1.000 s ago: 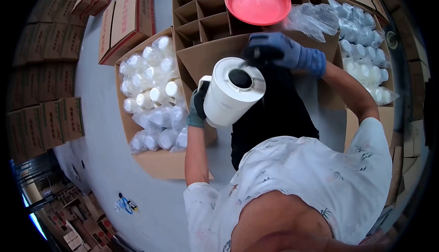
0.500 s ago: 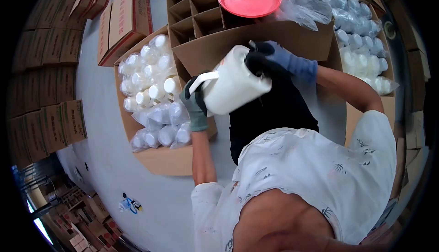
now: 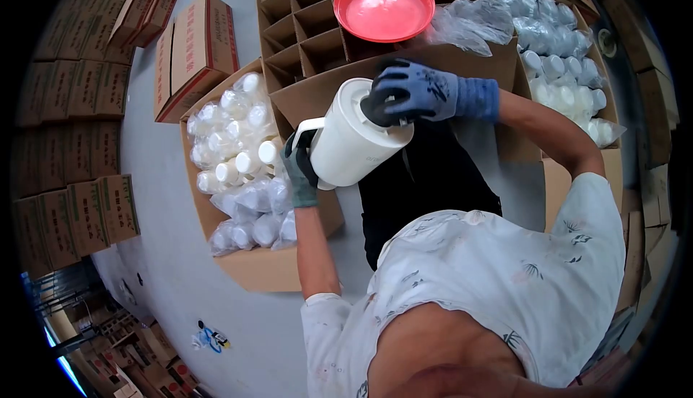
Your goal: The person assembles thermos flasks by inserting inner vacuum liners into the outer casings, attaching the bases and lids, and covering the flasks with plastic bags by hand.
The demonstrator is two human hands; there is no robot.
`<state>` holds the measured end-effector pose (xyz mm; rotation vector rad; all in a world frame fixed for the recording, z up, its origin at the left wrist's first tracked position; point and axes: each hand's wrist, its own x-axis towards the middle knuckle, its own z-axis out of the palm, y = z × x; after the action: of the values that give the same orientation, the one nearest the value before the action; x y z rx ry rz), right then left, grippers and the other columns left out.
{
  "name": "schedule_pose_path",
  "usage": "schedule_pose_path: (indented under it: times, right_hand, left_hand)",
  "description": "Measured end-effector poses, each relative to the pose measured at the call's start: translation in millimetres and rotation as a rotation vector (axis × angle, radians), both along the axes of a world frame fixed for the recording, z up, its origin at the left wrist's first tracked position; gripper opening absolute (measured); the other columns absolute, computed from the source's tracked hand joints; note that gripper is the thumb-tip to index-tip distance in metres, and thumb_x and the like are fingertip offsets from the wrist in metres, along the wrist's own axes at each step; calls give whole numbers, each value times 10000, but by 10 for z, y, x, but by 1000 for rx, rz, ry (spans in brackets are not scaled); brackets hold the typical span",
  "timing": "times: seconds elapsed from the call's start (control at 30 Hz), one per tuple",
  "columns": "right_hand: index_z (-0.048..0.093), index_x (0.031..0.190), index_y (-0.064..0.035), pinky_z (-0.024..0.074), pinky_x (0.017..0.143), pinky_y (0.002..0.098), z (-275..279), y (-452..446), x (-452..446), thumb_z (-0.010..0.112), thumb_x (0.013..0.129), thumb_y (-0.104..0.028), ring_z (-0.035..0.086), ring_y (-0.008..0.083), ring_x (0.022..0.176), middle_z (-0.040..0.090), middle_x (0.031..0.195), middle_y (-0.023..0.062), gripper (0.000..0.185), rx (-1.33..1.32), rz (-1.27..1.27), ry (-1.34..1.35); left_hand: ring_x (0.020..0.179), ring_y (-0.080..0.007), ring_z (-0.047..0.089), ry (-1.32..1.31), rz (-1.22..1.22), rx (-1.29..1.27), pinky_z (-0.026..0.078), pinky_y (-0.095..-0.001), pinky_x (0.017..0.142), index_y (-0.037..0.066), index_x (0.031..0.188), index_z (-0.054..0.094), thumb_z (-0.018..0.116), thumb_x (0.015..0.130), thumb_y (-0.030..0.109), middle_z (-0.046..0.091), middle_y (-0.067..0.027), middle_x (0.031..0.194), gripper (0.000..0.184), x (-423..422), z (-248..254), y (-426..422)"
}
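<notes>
A white jug (image 3: 350, 145) with a side handle is tilted in front of my body. My left hand (image 3: 299, 167), in a grey-green and black glove, is closed round its handle side. My right hand (image 3: 415, 93), in a blue and black glove, has its fingers bent over the dark round opening at the jug's end; what the fingertips hold, if anything, is hidden. Beyond the jug, a red round basin (image 3: 384, 4) rests on a divided cardboard box (image 3: 404, 57), beside crumpled clear plastic bags (image 3: 473, 24).
An open box (image 3: 271, 271) of white-capped, plastic-wrapped parts stands at left, and another lot of wrapped parts (image 3: 567, 98) at right. A closed carton (image 3: 195, 55) lies at the upper left. Stacked cartons (image 3: 65, 145) line the far left. Small blue items (image 3: 211, 336) lie on the floor.
My right hand has come onto the jug's opening from above and beyond it. The jug was tipped over further half a second ago and now leans back, its round end facing the camera more.
</notes>
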<state>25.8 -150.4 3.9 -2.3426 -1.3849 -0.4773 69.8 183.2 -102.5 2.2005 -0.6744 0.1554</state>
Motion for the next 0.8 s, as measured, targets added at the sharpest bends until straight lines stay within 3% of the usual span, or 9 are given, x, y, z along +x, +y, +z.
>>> schedule_pose_path:
  times: [0.17, 0.27, 0.37, 0.47, 0.5, 0.53, 0.57, 0.67, 0.8]
  right_hand:
    - [593, 1110, -117, 487, 822, 399, -226, 136, -138, 642, 800, -158, 588, 283, 914, 599, 1026, 97, 317, 271, -263, 474]
    - [582, 1106, -30, 490, 739, 313, -685, 222, -155, 621, 894, -249, 560, 127, 811, 636, 941, 52, 307, 1016, -440, 1180]
    - [598, 1094, -15, 500, 740, 308, -483, 50, -100, 617, 900, -242, 586, 116, 810, 649, 947, 39, 299, 851, -485, 1169]
    - [612, 1137, -79, 523, 733, 358, -631, -335, 350, 617, 891, -340, 668, 231, 784, 691, 887, 112, 358, 618, -508, 323]
    - [595, 1158, -117, 524, 727, 395, -254, -367, 372, 592, 904, -345, 669, 282, 771, 680, 926, 129, 341, 666, -613, 743]
    - [571, 1187, -124, 516, 744, 423, -558, -495, 652, 560, 916, -354, 665, 311, 800, 674, 948, 147, 356, 390, -816, 101]
    - [558, 1197, -122, 509, 737, 447, -358, -497, 757, 547, 915, -362, 651, 337, 790, 663, 972, 164, 370, 409, -928, 397]
    - [592, 1075, -88, 497, 732, 470, -727, -618, 1232, 552, 904, -360, 640, 344, 816, 642, 984, 188, 324, 215, -945, 441]
    - [586, 1039, -82, 485, 759, 464, -471, -659, 705, 589, 884, -315, 610, 362, 874, 605, 974, 171, 280, 316, -872, 266]
  left_hand:
    - [942, -284, 647, -130, 81, 127, 487, -388, 880, 2, 1017, 678, 518, 855, 79, 685, -150, 1012, 241, -46, 33, -27]
    - [915, -269, 655, 60, 60, -496, 488, -389, 872, -19, 1022, 678, 514, 794, 73, 704, -142, 976, 295, -173, 408, -317]
    - [976, -250, 651, -68, -64, -391, 477, -367, 932, -36, 1008, 688, 460, 825, 80, 698, -144, 1040, 315, -30, 521, -309]
    - [975, -254, 658, 62, -105, -272, 476, -376, 938, -30, 989, 694, 478, 816, 96, 701, -134, 1038, 304, 131, 637, -255]
    - [975, -257, 660, 32, -241, -235, 465, -397, 956, -20, 979, 698, 498, 798, 93, 703, -133, 1027, 293, 199, 713, -301]
    - [975, -261, 661, 5, -380, -193, 454, -418, 975, -10, 970, 703, 518, 780, 90, 706, -131, 1016, 283, 239, 817, -372]
    - [1004, -280, 652, -150, -508, 27, 416, -466, 1020, 30, 953, 710, 548, 732, 107, 705, -115, 1006, 284, 209, 1081, -569]
    - [1173, -243, 554, -317, -865, 485, 335, -469, 1100, 160, 972, 694, 638, 672, 167, 653, -15, 1136, 305, -51, 1384, -1097]
    - [1280, -234, 459, -375, -1165, 575, 260, -492, 1143, 211, 1103, 656, 683, 658, 216, 558, -6, 1292, 446, -328, 951, -1296]
